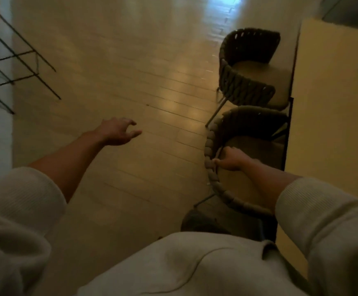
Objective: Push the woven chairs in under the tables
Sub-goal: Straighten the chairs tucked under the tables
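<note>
Head view: the right hand (230, 159) is closed on the woven back rim of the near chair (233, 167), thumb outside the rim and fingers hooked inside. That chair stands beside the yellow desk (331, 124), its seat edge at or just under the desk's side (the dark gap there makes the overlap hard to read). The far chair (250, 67) sits further along the same desk, seat partly tucked under. The left hand (118, 131) hangs over the floor (131, 71) with fingers spread, holding nothing.

Risks, as I judge them: a one-handed push from the rim's left side could swing the chair round, not slide it straight, knocking it against the far chair or catching the desk leg. The shiny floor may let it skid suddenly.
</note>
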